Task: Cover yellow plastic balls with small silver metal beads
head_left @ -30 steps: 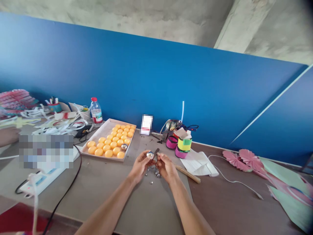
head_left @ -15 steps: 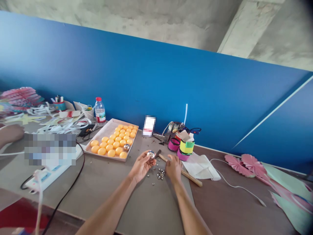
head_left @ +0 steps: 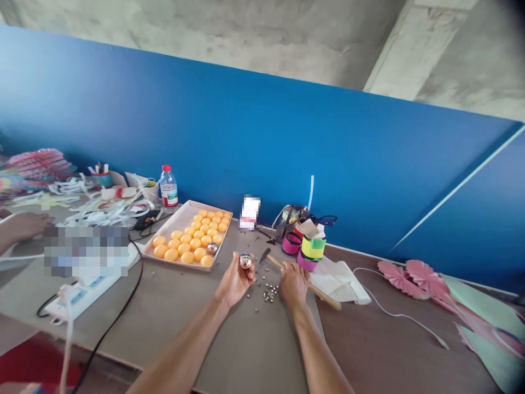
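Observation:
My left hand point(head_left: 235, 282) is closed on a shiny silver ball point(head_left: 245, 261), held up between thumb and fingers above the grey table. The ball's surface looks studded. To its right, my right hand point(head_left: 293, 283) has its fingers wrapped over the wooden handle of a hammer point(head_left: 326, 297), whose dark head points left towards the ball. Between my hands lies a loose pile of small shiny metal studs point(head_left: 269, 294), with a few scattered around it. A shallow box point(head_left: 180, 264) of orange balls stands beyond my left hand; one silver ball point(head_left: 212, 248) sits among them.
Yellow and pink tape rolls point(head_left: 313, 248) stand behind my right hand, beside white paper point(head_left: 340, 282). A water bottle point(head_left: 169, 189) is behind the box. On the left are a power strip point(head_left: 88, 290), cables and another person's hand point(head_left: 27, 225). Pink paper fans point(head_left: 424, 276) lie right.
My left hand has moved the silver ball slightly left and turned it. My right hand's fingers have closed over the hammer handle, and the hammer has shifted slightly.

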The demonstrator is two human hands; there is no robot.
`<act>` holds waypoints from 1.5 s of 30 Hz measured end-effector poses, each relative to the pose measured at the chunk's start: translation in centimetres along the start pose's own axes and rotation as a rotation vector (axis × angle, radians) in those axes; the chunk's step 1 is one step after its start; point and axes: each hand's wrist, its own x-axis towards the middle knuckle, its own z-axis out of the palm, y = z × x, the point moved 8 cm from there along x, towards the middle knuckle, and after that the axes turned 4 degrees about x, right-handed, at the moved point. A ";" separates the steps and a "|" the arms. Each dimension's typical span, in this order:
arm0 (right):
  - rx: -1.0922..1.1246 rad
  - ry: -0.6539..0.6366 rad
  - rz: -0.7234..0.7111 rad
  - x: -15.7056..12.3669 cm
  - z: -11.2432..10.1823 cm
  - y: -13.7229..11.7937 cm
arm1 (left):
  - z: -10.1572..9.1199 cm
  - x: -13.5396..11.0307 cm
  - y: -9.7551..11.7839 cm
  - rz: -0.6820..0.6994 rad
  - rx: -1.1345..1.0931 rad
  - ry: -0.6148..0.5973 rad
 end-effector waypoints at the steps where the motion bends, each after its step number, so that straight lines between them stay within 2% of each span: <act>1: 0.023 0.070 -0.045 0.1 -0.8 -0.6 | -0.1 0.0 0.0 0.005 0.002 0.006; 4: 0.151 0.275 -0.174 -0.1 -3.4 -2.4 | -0.6 0.1 0.1 0.010 0.009 0.034; 7: 0.283 0.363 -0.259 -0.7 -5.2 -3.9 | -0.7 0.2 0.0 -0.006 -0.002 0.032; 10: 0.349 0.336 -0.319 -1.3 -5.8 -5.1 | -0.7 0.2 0.1 0.004 -0.011 0.031; 13: 0.388 0.297 -0.362 -1.8 -5.7 -6.0 | -1.2 0.3 0.3 0.034 -0.005 0.089; 20: 0.329 0.104 -0.375 -1.7 -3.6 -6.9 | -2.2 0.5 0.2 0.057 0.074 0.200; 26: 0.383 0.252 -0.322 -1.7 -5.2 -6.1 | -2.0 0.3 0.7 0.088 0.080 0.193; 31: 0.319 0.119 -0.341 -1.5 -3.8 -6.5 | -2.8 0.4 0.7 0.080 0.100 0.266; 33: 0.320 0.145 -0.334 -1.5 -4.0 -6.4 | -2.8 0.4 0.8 0.083 0.100 0.261; 36: 0.352 0.238 -0.306 -1.5 -4.9 -5.9 | -2.2 0.4 1.1 0.115 0.082 0.191; 38: 0.353 0.219 -0.310 -1.5 -4.9 -6.0 | -2.0 0.3 1.2 0.123 0.073 0.178; 41: 0.319 0.130 -0.331 -1.4 -4.0 -6.4 | -2.4 0.2 1.1 0.113 0.060 0.229; 43: 0.320 0.151 -0.326 -1.4 -4.1 -6.3 | -2.3 0.2 1.2 0.111 0.048 0.223; 45: 0.356 0.225 -0.305 -1.5 -4.7 -5.8 | -1.9 0.1 1.3 0.118 0.037 0.183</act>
